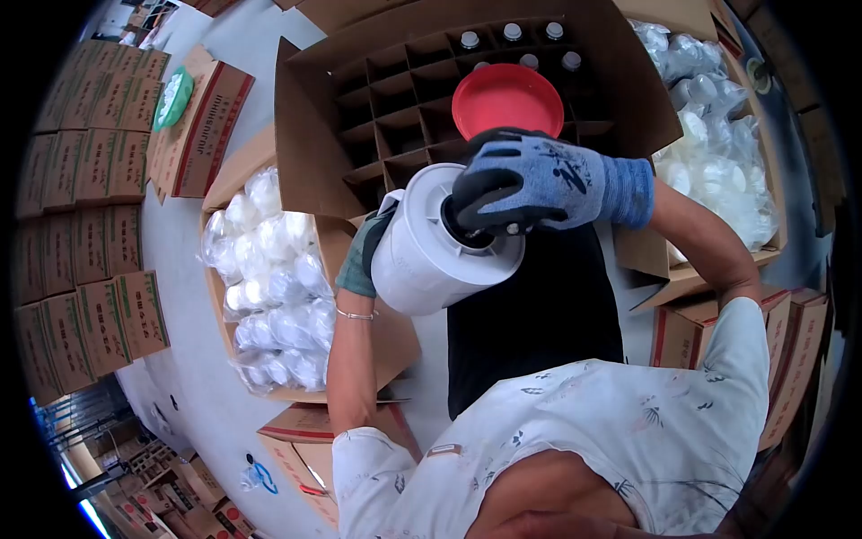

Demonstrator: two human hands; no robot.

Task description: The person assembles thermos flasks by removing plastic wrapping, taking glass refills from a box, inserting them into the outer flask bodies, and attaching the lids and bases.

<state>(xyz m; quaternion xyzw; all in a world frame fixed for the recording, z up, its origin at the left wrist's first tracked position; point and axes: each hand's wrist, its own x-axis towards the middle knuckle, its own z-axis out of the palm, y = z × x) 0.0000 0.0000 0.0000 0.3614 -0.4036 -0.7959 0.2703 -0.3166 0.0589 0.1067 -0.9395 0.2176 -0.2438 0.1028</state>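
My left hand (364, 256), in a green-grey glove, is wrapped round the side of a white cylindrical container (422, 269), which is tilted. My right hand (525, 184), in a blue and black glove, has its fingers closed on a dark round piece (469, 235) at the centre of the container's white lid. Just beyond the right hand, a red round dish (507, 99) rests over a divided cardboard box (301, 153). Several bottles with pale caps (512, 32) stand in the box's far compartments.
Open cartons of plastic-wrapped white items (278, 278) and bagged clear items (718, 171) flank the divided box. Stacked cartons (99, 180) line the left side. A green bowl (173, 97) sits on a carton at the upper left. More cartons (682, 337) stand at the right.
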